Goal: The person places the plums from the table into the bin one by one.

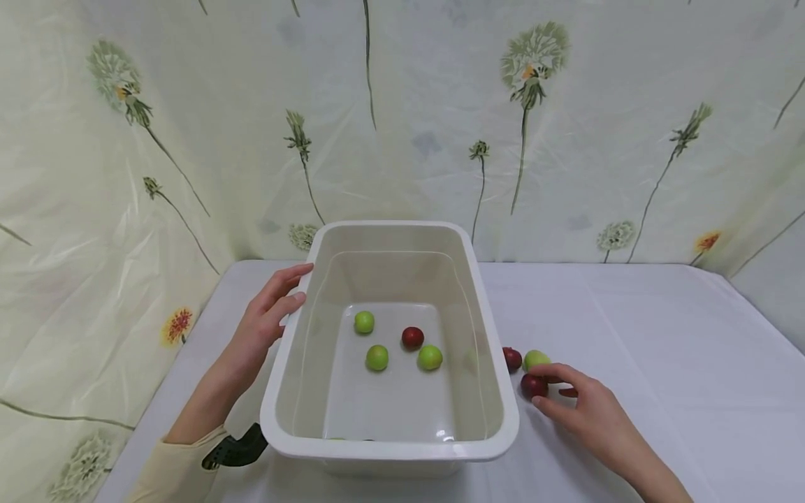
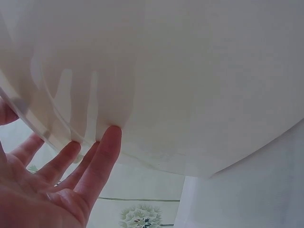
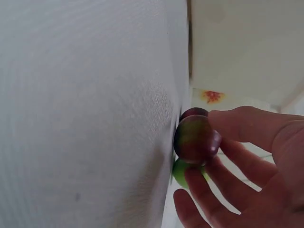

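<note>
A white plastic tub (image 1: 388, 448) stands on the table, with three green apples (image 1: 377, 358) and a small dark red apple (image 1: 412, 339) showing on its floor. Against the tub's left side, my left hand (image 1: 267, 314) rests with fingers extended; the left wrist view shows fingertips (image 2: 113, 135) touching the outer wall. To the right of the tub, my right hand (image 1: 588, 409) pinches another dark red apple (image 3: 197, 140) between thumb and fingers, low at the tablecloth. Just behind it lie a green apple (image 1: 537, 360) and a further red apple (image 1: 512, 359), partly hidden by the tub's rim.
A white cloth (image 1: 654, 363) covers the table. Behind and to the left hangs a curtain (image 1: 415, 133) printed with dandelions. A dark curved strap piece (image 1: 237, 448) sits at the left wrist beside the tub. The tub's near wall hides part of its floor.
</note>
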Demonstrator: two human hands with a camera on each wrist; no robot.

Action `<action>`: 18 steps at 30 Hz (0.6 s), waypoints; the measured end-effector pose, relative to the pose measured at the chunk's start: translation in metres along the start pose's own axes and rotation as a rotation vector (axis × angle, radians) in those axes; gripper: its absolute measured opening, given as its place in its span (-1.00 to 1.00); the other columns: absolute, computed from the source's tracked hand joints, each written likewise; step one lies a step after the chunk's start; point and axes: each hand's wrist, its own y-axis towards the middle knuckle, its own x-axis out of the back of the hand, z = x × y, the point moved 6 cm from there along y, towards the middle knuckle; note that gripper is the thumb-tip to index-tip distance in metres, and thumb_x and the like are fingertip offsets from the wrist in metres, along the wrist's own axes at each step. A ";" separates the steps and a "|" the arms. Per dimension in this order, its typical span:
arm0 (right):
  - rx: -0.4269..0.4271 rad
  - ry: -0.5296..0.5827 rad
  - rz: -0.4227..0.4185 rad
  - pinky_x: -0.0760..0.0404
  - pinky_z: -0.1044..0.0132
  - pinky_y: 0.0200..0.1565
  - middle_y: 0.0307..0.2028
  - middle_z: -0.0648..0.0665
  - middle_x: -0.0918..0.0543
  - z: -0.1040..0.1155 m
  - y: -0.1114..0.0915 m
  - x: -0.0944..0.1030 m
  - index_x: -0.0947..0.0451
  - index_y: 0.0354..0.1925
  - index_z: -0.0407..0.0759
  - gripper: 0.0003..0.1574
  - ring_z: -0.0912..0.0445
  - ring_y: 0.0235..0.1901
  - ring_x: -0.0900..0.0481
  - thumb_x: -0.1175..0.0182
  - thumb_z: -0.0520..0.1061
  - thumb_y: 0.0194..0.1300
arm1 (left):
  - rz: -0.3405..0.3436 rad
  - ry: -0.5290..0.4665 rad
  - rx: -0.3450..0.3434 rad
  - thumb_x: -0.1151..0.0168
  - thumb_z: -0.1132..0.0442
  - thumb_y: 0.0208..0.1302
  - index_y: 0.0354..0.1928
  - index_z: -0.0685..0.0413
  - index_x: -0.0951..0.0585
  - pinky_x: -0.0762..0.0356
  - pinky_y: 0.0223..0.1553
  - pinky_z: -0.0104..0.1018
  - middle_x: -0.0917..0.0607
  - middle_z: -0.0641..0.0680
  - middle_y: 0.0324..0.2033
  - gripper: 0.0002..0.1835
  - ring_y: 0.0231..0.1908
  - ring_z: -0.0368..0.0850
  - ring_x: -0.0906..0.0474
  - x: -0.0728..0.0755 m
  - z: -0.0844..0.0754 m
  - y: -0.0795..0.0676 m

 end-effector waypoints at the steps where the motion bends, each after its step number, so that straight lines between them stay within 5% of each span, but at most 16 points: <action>1: 0.001 -0.002 0.001 -0.57 0.01 -0.01 -0.02 -0.07 -0.66 0.000 0.000 0.000 -0.58 0.09 -0.12 -0.49 -0.02 0.01 -0.56 -0.42 -0.17 0.15 | -0.001 0.000 0.000 0.08 -0.02 0.53 0.43 -0.11 -0.26 -0.47 0.06 0.17 -0.32 -0.01 0.35 -0.49 0.23 0.11 -0.38 0.000 0.000 0.000; 18: -0.023 -0.024 0.021 -0.60 0.09 -0.09 -0.10 -0.06 -0.68 -0.008 0.003 0.001 -0.57 0.07 -0.18 -0.50 0.00 -0.08 -0.59 -0.43 -0.21 0.13 | -0.005 0.010 0.012 0.08 -0.02 0.52 0.44 -0.09 -0.26 -0.45 0.08 0.20 -0.31 0.01 0.36 -0.48 0.24 0.11 -0.36 0.000 -0.001 0.000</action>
